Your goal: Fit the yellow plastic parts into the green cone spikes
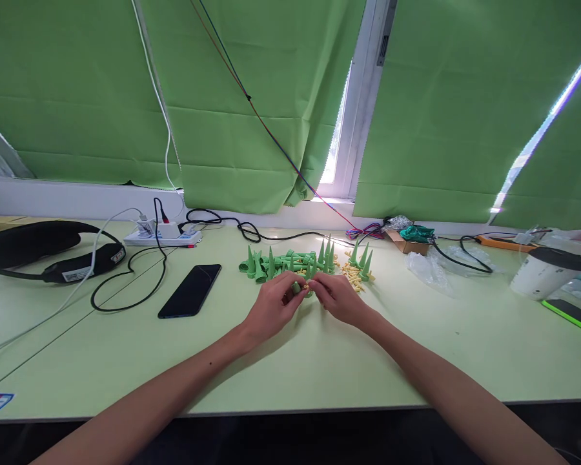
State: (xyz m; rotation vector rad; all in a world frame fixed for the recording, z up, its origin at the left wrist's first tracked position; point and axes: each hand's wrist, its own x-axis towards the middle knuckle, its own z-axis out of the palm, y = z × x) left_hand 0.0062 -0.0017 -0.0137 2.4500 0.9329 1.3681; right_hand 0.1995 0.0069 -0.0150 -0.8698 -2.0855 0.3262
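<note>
Left hand (pixel 275 303) curled, small green plastic piece (pixel 296 287) held in its fingers; right hand (pixel 337 298) narrow at the fingertips, right up against the left, can't tell if it grips anything. Tiny yellow-orange bit (pixel 306 287) shows between the two hands. Parts this small want a light fingertip pinch, left hand steady, right making small adjustments, both low over the pale green tabletop (pixel 319 371) in case one slips. Just beyond: loose green plastic tubes and cones (pixel 300 258), some upright, some lying; small yellow plastic pieces (pixel 353 278) scattered beside them, toward the right. Further out, black smartphone (pixel 190 292) and white power strip (pixel 174 237) on the left, white cup with black lid (pixel 545 274) on the right. Behind, green fabric curtains (pixel 246 148) hang over the window, daylight leaking through gaps.
</note>
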